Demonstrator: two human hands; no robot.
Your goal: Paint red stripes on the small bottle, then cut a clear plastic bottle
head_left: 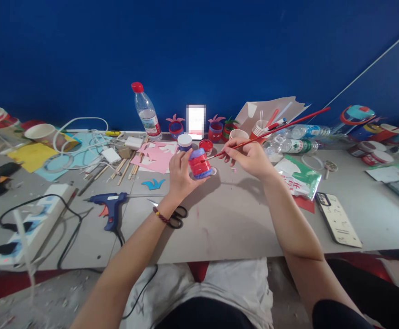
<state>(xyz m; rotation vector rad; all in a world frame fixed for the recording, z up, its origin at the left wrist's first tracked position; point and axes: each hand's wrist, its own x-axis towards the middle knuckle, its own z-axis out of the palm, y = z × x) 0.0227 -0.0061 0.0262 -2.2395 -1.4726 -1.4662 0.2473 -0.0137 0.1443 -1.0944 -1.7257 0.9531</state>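
Note:
My left hand (179, 176) grips a small ribbed cup-like piece (200, 163), red round its middle and blue-purple at both ends, held tilted above the table. In my right hand (245, 155) is a long red paintbrush (284, 124), its tip touching or nearly touching the red band. Just behind the painted piece stand an open pot of red paint (205, 147) and a white-topped purple paint jar (184, 141). Below my left wrist lie black-handled scissors (177, 216), partly hidden by the arm. A blue paper crown shape (153, 184) lies to the left.
On the left are a blue glue gun (110, 203), a power strip (36, 224) with cables, wooden sticks and pink paper (154, 157). A bottle (146, 112) stands at the back near a lit screen (196, 121). To the right lie plastic bottles (298, 145) and a phone (338, 219).

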